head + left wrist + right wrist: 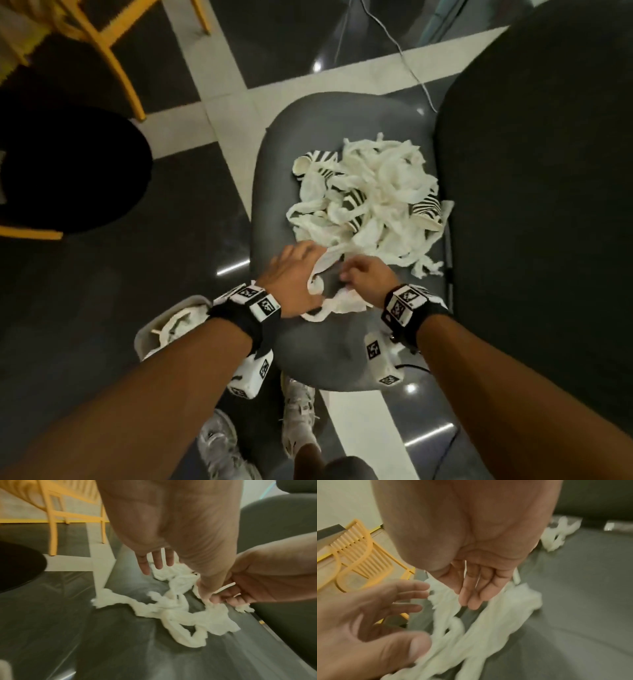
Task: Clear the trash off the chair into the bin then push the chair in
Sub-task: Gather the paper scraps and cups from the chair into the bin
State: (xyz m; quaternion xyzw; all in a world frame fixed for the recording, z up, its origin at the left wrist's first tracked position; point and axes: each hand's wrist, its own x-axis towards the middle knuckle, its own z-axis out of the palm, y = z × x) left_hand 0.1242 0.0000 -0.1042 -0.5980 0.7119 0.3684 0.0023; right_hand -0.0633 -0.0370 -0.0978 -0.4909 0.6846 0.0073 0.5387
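A pile of white tissue strips (376,192) with striped paper cups (322,161) lies on the grey chair seat (308,356). Looser strips (173,608) trail toward the seat's near edge. My left hand (301,260) hovers over the near strips with its fingers (157,562) straight and spread, holding nothing. My right hand (352,270), beside it, has its fingers (229,597) curled on a strip of tissue (496,622). The bin (144,339) stands on the floor under my left forearm, with white trash inside.
The chair's dark backrest (548,205) rises at the right. A yellow chair (113,58) and a black round seat (68,164) stand at the left. A thin cable (404,54) crosses the tiled floor beyond. My shoes (298,404) are below the seat's near edge.
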